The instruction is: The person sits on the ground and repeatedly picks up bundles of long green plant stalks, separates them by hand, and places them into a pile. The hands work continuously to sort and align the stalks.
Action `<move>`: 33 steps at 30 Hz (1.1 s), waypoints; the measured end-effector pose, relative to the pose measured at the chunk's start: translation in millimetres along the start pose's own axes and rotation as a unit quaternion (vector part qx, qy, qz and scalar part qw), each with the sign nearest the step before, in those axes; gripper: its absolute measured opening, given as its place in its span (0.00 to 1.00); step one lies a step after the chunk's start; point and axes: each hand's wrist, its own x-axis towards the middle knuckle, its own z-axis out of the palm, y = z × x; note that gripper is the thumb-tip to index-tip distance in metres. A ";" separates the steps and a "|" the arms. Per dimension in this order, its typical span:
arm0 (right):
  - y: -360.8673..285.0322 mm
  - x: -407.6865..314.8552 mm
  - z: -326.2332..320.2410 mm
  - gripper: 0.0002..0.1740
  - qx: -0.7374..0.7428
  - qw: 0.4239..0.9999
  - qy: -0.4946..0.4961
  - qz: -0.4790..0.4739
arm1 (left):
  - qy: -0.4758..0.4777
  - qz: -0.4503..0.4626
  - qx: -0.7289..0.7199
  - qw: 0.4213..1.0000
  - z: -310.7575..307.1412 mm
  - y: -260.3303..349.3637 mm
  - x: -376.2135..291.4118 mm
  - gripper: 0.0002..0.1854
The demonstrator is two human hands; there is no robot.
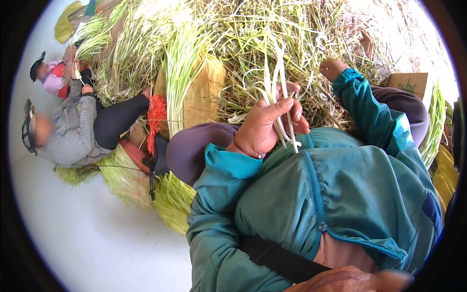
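Note:
Several slender, pale stalks (274, 84), perhaps garlic shoots, are held in my left hand (268, 124). Its thumb lies across them; their white lower ends hang beside the teal jacket, and their tops rise over a big heap of loose green and dried leaves (313, 43). My right hand (332, 69) is at the near side of the heap, right of the held stalks and apart from them. Its fingers look curled, but whether anything is between them cannot be made out. Left of my left hand, a bundle of long pale-green stalks (178, 80) lies over a yellow woven sack (206, 87).
Red plastic string (156, 118) hangs by the sack. Two co-workers sit at the left, one in a checked shirt (78, 127). Tied green bundles (126, 175) lie on the pale floor (109, 237). A cardboard piece (410, 84) and more stalks (436, 122) are beyond my right knee.

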 end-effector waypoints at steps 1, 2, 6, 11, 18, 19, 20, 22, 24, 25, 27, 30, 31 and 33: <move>20.7 10.1 19.7 0.16 -0.075 0.996 -0.047 0.007 | -0.014 -0.014 -0.002 1.000 -0.6 -1.8 0.1 0.16; 40.8 21.1 39.8 0.19 -0.150 0.984 -0.096 0.006 | -0.009 -0.017 0.003 1.000 2.2 -4.1 -0.4 0.13; 112.5 34.1 153.6 0.19 -0.106 0.979 -0.173 0.008 | -0.001 -0.041 0.019 0.999 14.9 2.4 -4.5 0.10; 87.4 20.7 144.5 0.18 -0.094 0.988 -0.124 0.005 | 0.082 0.221 0.010 0.972 7.5 28.9 -17.8 0.11; -18.5 -22.8 -86.9 0.15 0.335 0.940 0.065 0.022 | 0.008 0.283 -0.033 0.958 -8.7 32.4 -24.8 0.17; -2.1 -43.0 -118.0 0.15 0.449 0.885 0.010 -0.118 | -0.003 0.271 -0.031 0.962 -10.5 30.3 -22.2 0.15; 4.5 -52.8 -126.0 0.15 0.590 0.779 -0.050 -0.207 | -0.012 0.269 -0.030 0.963 -11.7 27.7 -16.8 0.15; 19.2 -57.5 -117.5 0.17 0.661 0.728 -0.016 -0.181 | -0.011 0.268 -0.034 0.963 -7.8 25.5 -10.4 0.14; 29.1 -50.6 -96.7 0.17 0.509 0.846 0.132 -0.093 | 0.016 0.278 -0.037 0.960 -9.4 22.7 -8.8 0.14; 32.4 -50.0 -90.2 0.17 0.402 0.888 0.196 -0.107 | 0.025 0.283 -0.038 0.958 -10.4 21.5 -5.6 0.14; -18.4 -72.9 -102.0 0.15 0.450 0.869 0.197 -0.064 | 0.041 0.289 -0.016 0.956 -19.7 19.9 -4.1 0.14; -49.2 -91.1 -112.6 0.12 0.575 0.782 0.176 -0.165 | 0.067 0.280 0.010 0.958 -23.9 16.6 -5.1 0.14; -47.2 -91.1 -114.5 0.12 0.595 0.780 0.107 -0.160 | 0.076 0.283 0.015 0.956 -20.9 13.6 -3.2 0.14; -61.4 -100.6 -106.8 0.12 0.608 0.763 0.084 -0.202 | 0.078 0.261 0.039 0.961 -20.7 9.8 -0.8 0.12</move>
